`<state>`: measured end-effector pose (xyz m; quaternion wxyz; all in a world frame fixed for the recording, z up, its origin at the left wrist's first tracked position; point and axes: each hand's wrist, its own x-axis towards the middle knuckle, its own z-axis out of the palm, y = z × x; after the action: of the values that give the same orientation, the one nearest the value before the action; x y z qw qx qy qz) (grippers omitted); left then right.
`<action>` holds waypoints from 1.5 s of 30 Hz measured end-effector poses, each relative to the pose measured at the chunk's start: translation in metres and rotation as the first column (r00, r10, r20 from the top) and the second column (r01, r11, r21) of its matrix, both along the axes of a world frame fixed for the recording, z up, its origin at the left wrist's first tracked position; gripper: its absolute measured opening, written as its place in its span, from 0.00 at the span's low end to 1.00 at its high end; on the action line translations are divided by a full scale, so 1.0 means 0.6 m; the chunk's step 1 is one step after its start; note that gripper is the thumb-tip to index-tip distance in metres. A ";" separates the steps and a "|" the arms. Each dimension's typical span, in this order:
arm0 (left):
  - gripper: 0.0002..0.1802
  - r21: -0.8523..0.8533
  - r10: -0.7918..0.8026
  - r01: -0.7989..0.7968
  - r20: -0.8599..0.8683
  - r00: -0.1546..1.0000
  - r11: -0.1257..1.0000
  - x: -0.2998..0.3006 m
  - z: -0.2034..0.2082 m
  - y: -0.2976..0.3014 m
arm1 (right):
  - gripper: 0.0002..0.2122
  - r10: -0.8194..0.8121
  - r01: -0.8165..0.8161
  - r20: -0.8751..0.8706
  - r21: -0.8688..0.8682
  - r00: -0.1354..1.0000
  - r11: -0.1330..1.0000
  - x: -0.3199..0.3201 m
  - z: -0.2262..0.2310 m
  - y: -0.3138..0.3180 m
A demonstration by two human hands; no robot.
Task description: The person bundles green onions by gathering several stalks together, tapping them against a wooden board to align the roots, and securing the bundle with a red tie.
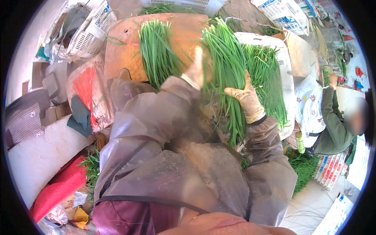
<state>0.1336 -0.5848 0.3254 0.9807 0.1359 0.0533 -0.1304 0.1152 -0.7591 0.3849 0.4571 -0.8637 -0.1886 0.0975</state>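
Note:
A long bunch of green chives (225, 55), pale cut ends away from me, hangs over the board's right side toward my lap. My right hand (250, 101), in a tan glove, grips this bunch from its right side, with thumb and fingers round the leaves. Just left of the bunch is my left hand (194, 69), in a pale glove and smeared by motion; its fingers do not show clearly. A second bunch of chives (157, 51) lies on the orange-brown board (121, 51), its leaf tips toward me.
More chives (266, 74) fill a white tray (288, 64) at my right. Red ties (86, 86) lie on a small board at my left, beside a dark cloth (81, 116). White crates (88, 33) stand beyond. A person in a green jacket (335, 125) works at far right.

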 end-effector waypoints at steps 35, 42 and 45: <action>0.43 0.453 -0.534 0.473 0.009 0.845 0.756 -0.222 0.076 0.104 | 0.12 -0.341 0.144 0.230 0.598 0.912 0.789 0.061 0.003 0.141; 0.47 0.416 -0.455 0.387 0.075 0.887 0.823 -0.305 0.086 0.150 | 0.11 -0.325 0.284 0.072 0.334 0.943 0.899 0.135 0.019 0.078; 0.48 0.473 -0.397 0.328 0.051 0.916 0.818 -0.326 0.088 0.154 | 0.22 -0.095 0.241 0.257 -0.626 0.962 0.741 0.122 0.039 0.066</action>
<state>-0.0617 -0.4926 0.3785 0.8793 0.3785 -0.0173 -0.2884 0.1885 -0.7197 0.4080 0.1124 -0.9872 -0.1104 0.0244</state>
